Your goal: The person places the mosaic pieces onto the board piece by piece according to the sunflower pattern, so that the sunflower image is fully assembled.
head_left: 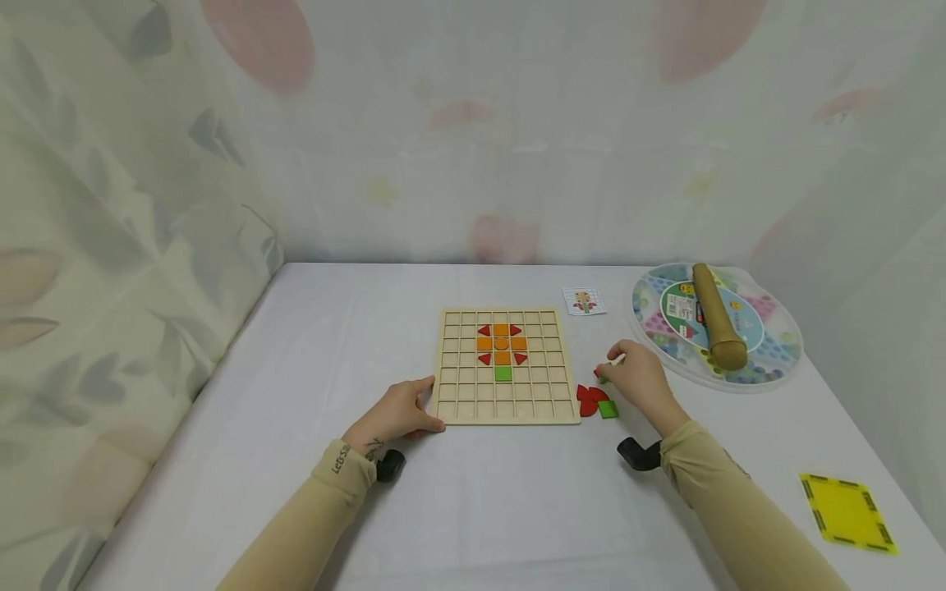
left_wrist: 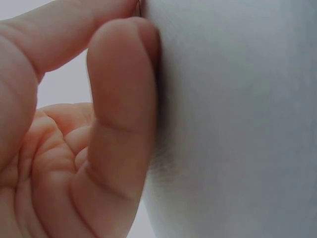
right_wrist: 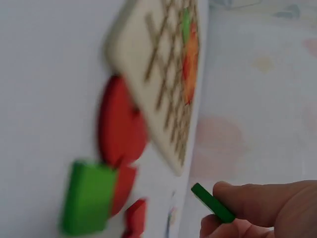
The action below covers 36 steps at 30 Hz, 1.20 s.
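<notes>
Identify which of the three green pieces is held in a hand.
The green piece pinched by the right hand; another sits in the wooden board, the third lies on the table beside red pieces.

A curtained-off recording booth: floral fabric walls [head_left: 133, 213] enclose a white worktop [head_left: 473, 509] holding a children's wooden puzzle board [head_left: 506, 366].

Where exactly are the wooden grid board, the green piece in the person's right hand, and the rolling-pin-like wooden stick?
wooden grid board [head_left: 506, 400], head view, bare lower rows.
green piece [right_wrist: 212, 202], right wrist view, its visible edge beside the fingers.
wooden stick [head_left: 714, 316], head view, middle of its shaft.
</notes>
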Each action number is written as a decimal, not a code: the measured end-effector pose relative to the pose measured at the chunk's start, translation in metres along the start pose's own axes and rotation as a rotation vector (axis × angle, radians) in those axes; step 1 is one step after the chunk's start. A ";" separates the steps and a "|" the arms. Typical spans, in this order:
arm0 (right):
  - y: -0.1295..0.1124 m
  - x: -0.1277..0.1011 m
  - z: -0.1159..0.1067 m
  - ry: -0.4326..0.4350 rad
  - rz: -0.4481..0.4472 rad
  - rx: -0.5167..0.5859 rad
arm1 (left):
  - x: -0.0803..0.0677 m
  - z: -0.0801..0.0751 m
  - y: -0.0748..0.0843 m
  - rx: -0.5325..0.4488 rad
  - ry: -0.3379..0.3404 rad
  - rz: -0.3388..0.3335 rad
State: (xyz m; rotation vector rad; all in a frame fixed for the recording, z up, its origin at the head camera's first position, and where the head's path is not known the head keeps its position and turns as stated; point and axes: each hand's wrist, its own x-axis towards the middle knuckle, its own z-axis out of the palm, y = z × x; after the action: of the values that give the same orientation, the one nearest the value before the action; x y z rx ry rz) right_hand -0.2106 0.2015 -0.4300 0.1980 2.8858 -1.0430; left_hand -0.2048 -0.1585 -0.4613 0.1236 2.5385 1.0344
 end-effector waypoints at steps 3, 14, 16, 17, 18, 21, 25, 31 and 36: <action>-0.014 0.003 0.003 -0.028 -0.039 0.089 | 0.000 0.000 0.000 0.000 -0.001 -0.005; -0.067 0.005 0.057 -0.254 0.055 0.343 | 0.001 0.001 -0.001 -0.007 -0.002 -0.011; -0.071 0.004 0.067 -0.264 0.055 0.346 | 0.001 0.001 -0.001 -0.006 -0.005 -0.009; -0.073 0.004 0.071 -0.267 0.055 0.353 | 0.001 0.001 0.000 -0.007 -0.007 -0.009; -0.074 0.003 0.075 -0.267 0.053 0.356 | 0.001 0.001 0.000 -0.007 -0.008 -0.009; -0.075 0.003 0.083 -0.262 0.046 0.379 | 0.000 0.001 0.001 -0.008 -0.008 -0.015; -0.075 0.003 0.090 -0.252 0.048 0.404 | 0.001 0.001 0.000 -0.002 -0.004 -0.023; -0.075 0.005 0.099 -0.232 0.032 0.376 | 0.002 0.001 -0.001 0.004 -0.002 -0.020; -0.081 0.004 0.099 -0.183 -0.059 0.242 | 0.002 0.001 -0.001 0.008 -0.001 -0.018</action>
State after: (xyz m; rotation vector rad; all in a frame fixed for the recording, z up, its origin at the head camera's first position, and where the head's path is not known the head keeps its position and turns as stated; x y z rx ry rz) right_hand -0.2238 0.0770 -0.4554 0.0275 2.6145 -1.3438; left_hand -0.2065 -0.1578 -0.4635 0.1030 2.5386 1.0175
